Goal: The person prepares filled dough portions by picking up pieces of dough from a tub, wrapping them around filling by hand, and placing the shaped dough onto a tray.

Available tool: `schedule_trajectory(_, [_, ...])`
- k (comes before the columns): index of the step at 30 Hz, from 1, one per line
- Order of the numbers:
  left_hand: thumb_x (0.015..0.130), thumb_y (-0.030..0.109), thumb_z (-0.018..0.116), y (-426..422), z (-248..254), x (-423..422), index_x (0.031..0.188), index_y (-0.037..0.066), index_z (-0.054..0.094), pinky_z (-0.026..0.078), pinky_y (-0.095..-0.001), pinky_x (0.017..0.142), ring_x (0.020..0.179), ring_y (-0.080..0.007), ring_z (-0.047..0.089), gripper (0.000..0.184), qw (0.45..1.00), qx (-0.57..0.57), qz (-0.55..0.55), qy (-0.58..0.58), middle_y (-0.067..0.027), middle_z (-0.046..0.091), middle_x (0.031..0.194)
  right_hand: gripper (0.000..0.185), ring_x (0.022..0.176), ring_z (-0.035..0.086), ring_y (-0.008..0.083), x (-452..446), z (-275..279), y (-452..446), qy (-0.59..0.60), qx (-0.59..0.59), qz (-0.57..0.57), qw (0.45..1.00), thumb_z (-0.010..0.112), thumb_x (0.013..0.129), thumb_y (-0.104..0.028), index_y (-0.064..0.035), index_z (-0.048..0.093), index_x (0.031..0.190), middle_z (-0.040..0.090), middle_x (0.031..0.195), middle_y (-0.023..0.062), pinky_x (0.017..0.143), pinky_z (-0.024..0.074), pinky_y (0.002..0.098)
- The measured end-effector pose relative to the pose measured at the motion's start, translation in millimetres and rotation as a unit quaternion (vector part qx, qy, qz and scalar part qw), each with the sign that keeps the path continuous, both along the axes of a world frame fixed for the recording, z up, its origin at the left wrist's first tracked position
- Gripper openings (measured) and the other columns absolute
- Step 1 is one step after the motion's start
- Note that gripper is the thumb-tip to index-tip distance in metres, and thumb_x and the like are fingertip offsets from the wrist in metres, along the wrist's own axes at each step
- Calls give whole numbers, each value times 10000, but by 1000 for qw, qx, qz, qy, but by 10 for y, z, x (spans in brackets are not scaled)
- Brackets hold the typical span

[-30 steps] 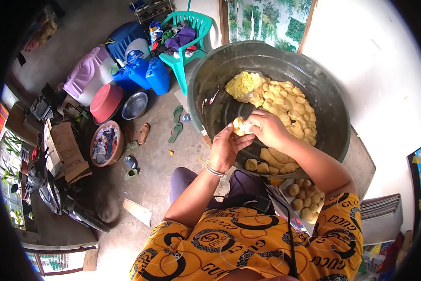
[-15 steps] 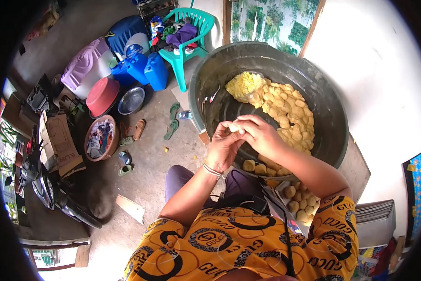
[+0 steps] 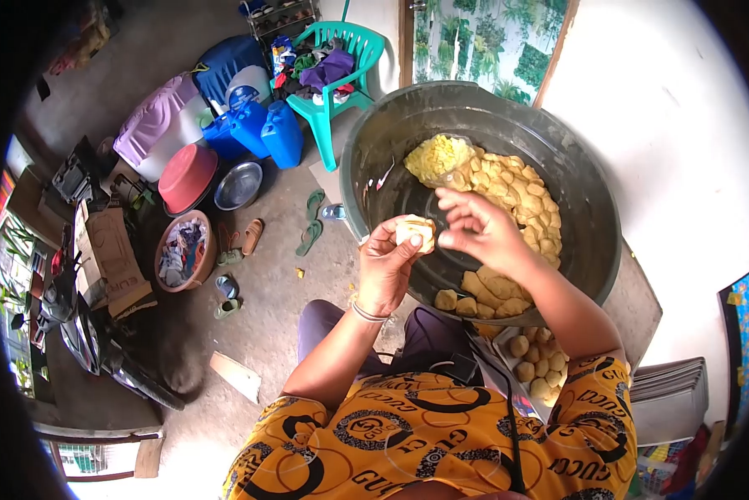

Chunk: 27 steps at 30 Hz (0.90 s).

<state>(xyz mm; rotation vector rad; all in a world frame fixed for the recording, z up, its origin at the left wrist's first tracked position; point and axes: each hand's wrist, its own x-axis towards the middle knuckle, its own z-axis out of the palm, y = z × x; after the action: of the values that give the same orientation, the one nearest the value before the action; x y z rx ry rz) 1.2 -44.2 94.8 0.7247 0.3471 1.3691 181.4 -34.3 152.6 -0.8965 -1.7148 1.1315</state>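
Note:
My left hand (image 3: 384,262) pinches a flattened piece of dough (image 3: 414,233), pale yellow, above the near left part of a big dark tub (image 3: 383,158). Beside it my right hand (image 3: 484,229) is off the dough, its fingers apart and nothing seen in them. Inside the tub lie many yellowish dough pieces (image 3: 531,196), massed along the right side, with several rounder ones (image 3: 466,307) at the near edge. A clear plastic bag of small yellow bits (image 3: 438,158) rests at the far end of the dough.
A container of round dough balls (image 3: 541,367) stands below the tub's near rim. To the left are a green chair (image 3: 341,83) with clothes, blue jugs (image 3: 283,133), a basin of laundry (image 3: 187,250), slippers (image 3: 310,237) and a motorcycle (image 3: 99,342).
My right hand has come away from the left and spread its fingers, moving right. The dough, mostly covered by fingers before, now shows flattened in my left hand.

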Motion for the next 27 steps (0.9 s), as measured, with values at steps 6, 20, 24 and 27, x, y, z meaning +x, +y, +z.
schedule_trajectory(6, [870, 99, 605, -42, 50, 31, 1124, 5, 539, 505, -367, 895, 994, -196, 598, 279, 997, -16, -78, -14, -99, 605, 1092, 283, 715, 578, 227, -43, -41, -59, -174, 223, -59, 957, 655, 760, -16, -26, 631, 1043, 559, 835, 109, 643, 473, 301])
schedule_trajectory(20, [833, -10, 622, -71, -89, 140, 1120, -12, 543, 476, -308, 896, 993, -175, 588, 298, 994, 62, 44, 82, -104, 612, 1065, 226, 809, 601, 98, 69, -272, 92, -2, 10, 6, 1000, 604, 859, -45, -6, 599, 1083, 622, 888, 49, 731, 491, 241])
schedule_trajectory(24, [859, 16, 599, -54, -100, 163, 1142, -16, 534, 473, -317, 906, 1010, -183, 584, 292, 997, 28, 42, 65, -107, 607, 1077, 238, 794, 603, 110, -20, -147, 11, 3, -29, -17, 999, 610, 856, -52, 8, 593, 1085, 623, 871, 55, 734, 498, 251])
schedule_trajectory(27, [915, 116, 545, -72, -58, 135, 1189, -19, 512, 471, -363, 928, 1049, -203, 572, 307, 997, 12, 37, 65, -113, 590, 1127, 212, 783, 606, 129, -139, -83, -88, -45, 48, -33, 997, 602, 868, -71, 19, 592, 1060, 619, 841, 56, 708, 500, 250])
